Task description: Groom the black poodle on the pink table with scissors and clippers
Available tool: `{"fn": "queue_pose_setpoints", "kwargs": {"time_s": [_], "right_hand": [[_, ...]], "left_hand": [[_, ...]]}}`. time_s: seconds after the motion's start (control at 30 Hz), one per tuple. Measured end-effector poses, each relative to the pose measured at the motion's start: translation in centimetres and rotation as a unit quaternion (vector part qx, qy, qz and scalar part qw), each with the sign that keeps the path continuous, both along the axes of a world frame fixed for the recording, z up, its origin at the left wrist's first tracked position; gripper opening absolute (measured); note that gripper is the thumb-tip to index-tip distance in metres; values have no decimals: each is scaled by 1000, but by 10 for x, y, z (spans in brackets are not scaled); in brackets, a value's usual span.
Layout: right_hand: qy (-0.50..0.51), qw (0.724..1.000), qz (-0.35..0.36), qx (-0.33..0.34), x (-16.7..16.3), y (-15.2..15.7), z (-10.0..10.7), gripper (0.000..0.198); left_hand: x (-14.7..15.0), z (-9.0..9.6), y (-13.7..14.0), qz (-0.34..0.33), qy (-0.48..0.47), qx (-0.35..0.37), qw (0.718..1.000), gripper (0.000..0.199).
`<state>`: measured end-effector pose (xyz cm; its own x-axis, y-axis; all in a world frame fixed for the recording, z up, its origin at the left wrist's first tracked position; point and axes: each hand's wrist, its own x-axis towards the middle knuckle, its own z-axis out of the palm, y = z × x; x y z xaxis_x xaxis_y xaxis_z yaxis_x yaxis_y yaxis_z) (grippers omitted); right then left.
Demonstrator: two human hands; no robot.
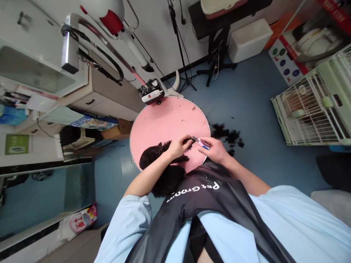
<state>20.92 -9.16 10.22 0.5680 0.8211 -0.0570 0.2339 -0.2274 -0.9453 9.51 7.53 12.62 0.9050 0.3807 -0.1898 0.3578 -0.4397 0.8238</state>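
A black-furred animal (161, 175), seemingly a dog, lies at the near left edge of a round pink grooming table (170, 120). My left hand (178, 146) reaches over it, its fingers closed around a dark paw (189, 144). Facing it, my right hand (216, 149) grips a pet nail clipper (203, 144) with a pink and blue handle. The clipper's metal tip meets the fingertips of my left hand at the paw. Whether its jaws touch a claw is too small to tell. My arm hides part of the animal.
A holder with scissors and a white bottle (152, 96) sits at the table's far rim. Above it rises a metal grooming arm (104, 47) with a black strap. Dark hair clumps (226, 134) litter the floor to the right. A wire cage (309, 109) stands further right.
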Motion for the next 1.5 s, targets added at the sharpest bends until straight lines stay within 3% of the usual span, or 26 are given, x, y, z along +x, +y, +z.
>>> {"fn": "queue_pose_setpoints", "kwargs": {"time_s": [0.23, 0.53, 0.77, 0.87, 1.0, 1.17, 1.33, 1.5], "right_hand": [[-95, 994, 49, 35, 7, 4, 0, 37], [-162, 985, 46, 28, 11, 8, -1, 37], [-94, 995, -3, 17, 13, 13, -13, 38], [-15, 999, -45, 14, 12, 15, -21, 41], [117, 993, -25, -6, 7, 16, -35, 46], [221, 975, -17, 23, 2, 16, -44, 50], [205, 978, -9, 30, -1, 17, -40, 48], [105, 993, -20, 55, -1, 18, -34, 43]], "left_hand": [[-4, -2, 5, -14, -11, 17, 1000, 22], [0, -7, 4, -4, -20, 8, 1000, 24], [4, -3, 8, 25, 46, -19, 998, 27], [5, 5, 13, 4, 94, -48, 994, 32], [7, 16, 16, -43, 95, -91, 990, 29], [7, 17, 15, -69, 76, -47, 994, 20], [5, 11, 13, -53, 58, -75, 994, 31], [8, 13, 7, -27, 16, -91, 995, 25]]}}
